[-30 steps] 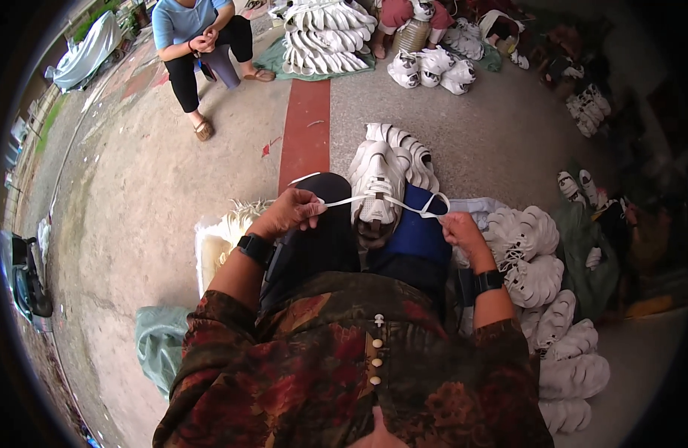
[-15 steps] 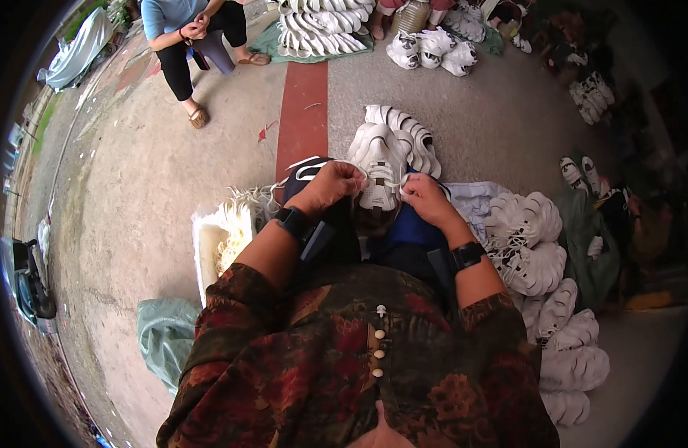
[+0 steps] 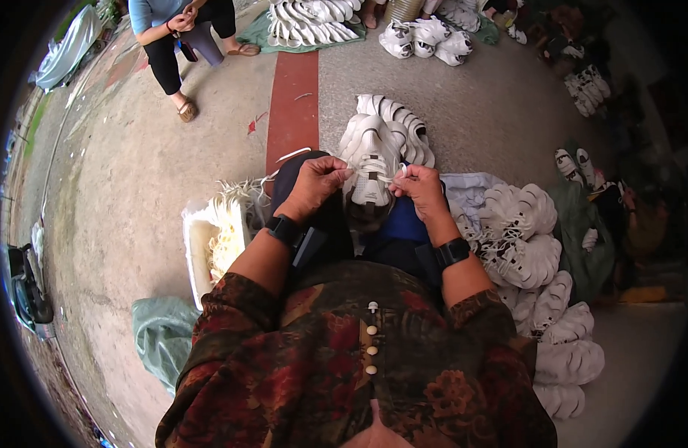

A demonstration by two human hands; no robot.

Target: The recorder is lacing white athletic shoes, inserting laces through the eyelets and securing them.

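Observation:
A white sneaker (image 3: 369, 153) rests between my knees, its tongue and opening toward me and its toe pointing away. Pale laces (image 3: 371, 172) cross its front. My left hand (image 3: 318, 184) is at the shoe's left side, thumb and fingers pinched on a shoelace. On the other side my right hand (image 3: 422, 190) pinches the lace too, with a white loop of it standing up by the fingertips. Just beyond the sneaker lies a row of stacked white shoes (image 3: 411, 128). Another white lace (image 3: 294, 154) lies over my left knee.
A white box (image 3: 196, 250) of loose laces stands at my left, with a green sheet (image 3: 163, 337) nearer. Piled white sneakers (image 3: 525, 235) line my right side. Ahead, a seated person (image 3: 181, 37) is near more shoes (image 3: 314, 22) on a green sheet.
Both hands have shifted slightly from the lace's earlier position, staying pinched at either side of the shoe. The whole view has moved a little, so the surroundings sit slightly further left and up.

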